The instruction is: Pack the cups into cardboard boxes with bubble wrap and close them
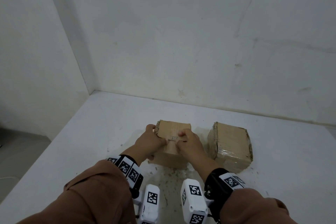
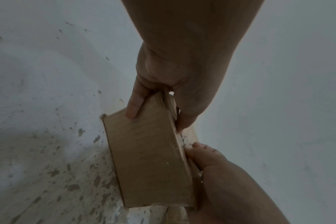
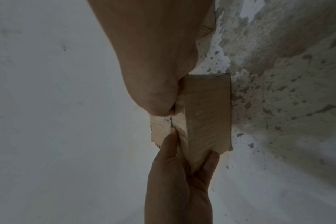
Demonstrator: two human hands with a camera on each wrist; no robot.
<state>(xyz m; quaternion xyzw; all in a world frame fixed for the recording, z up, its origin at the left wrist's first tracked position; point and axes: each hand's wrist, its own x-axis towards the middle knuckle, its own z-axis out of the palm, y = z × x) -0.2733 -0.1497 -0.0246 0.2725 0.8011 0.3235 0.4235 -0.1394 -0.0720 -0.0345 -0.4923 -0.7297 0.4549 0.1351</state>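
The near cardboard box [image 1: 172, 143] is sitting on the white table [image 1: 91, 132] directly under both hands. The left hand [image 1: 151, 142] is gripping its left corner, thumb on the side wall; the right hand [image 1: 190, 143] is curling onto the top seam, seemingly pressing the flaps shut. Beyond, to the right, a taped second box [image 1: 230, 145] is standing apart. No legible writing is showing.

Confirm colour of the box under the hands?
Plain brown cardboard box, unprinted; clearest in the head view.
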